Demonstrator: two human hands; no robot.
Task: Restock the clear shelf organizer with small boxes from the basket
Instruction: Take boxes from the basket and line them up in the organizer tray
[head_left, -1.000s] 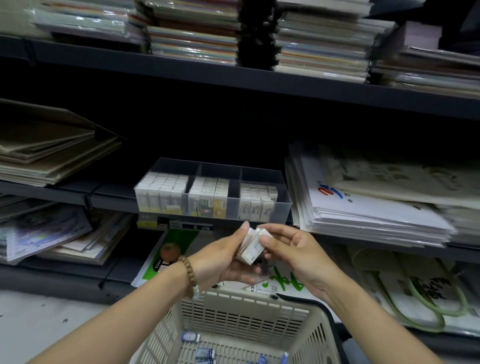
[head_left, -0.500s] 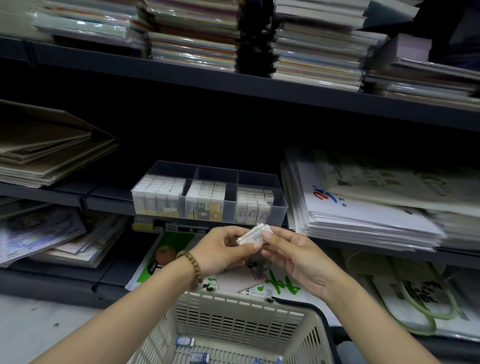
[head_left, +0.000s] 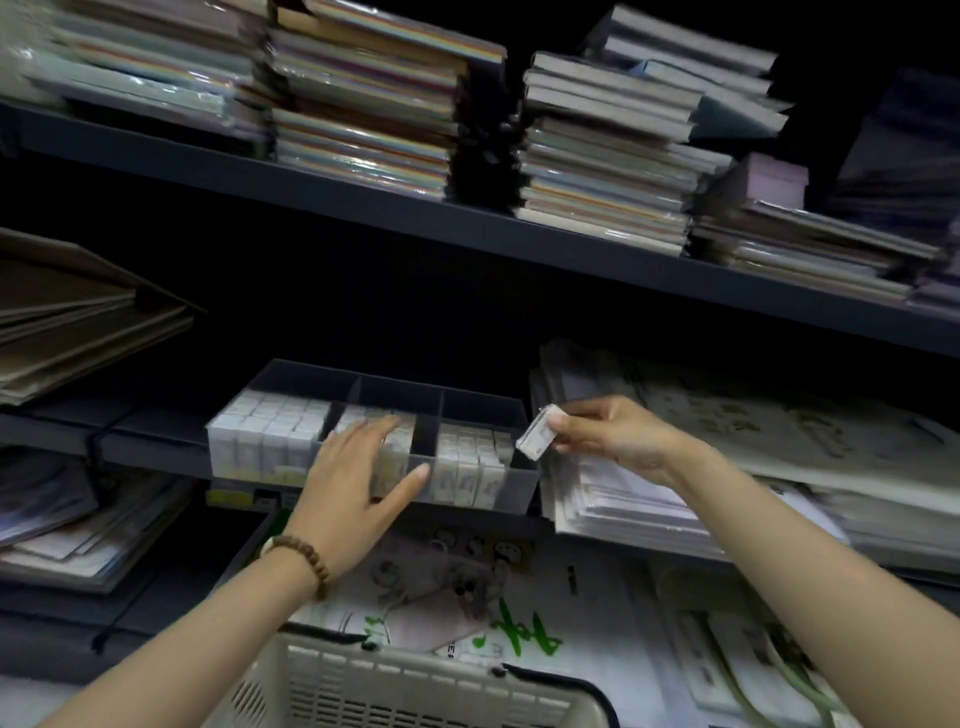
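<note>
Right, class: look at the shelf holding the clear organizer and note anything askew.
The paper stack right of the organizer is splayed, sheets jutting unevenly past the shelf edge. The boxes in the organizer stand in tidy rows.

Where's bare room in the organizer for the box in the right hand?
Bare strips run behind the box rows, against the clear organizer's rear wall; the right compartment's strip lies nearest the right hand and its small box. The fronts are packed, and the left hand covers the middle compartment.
</note>
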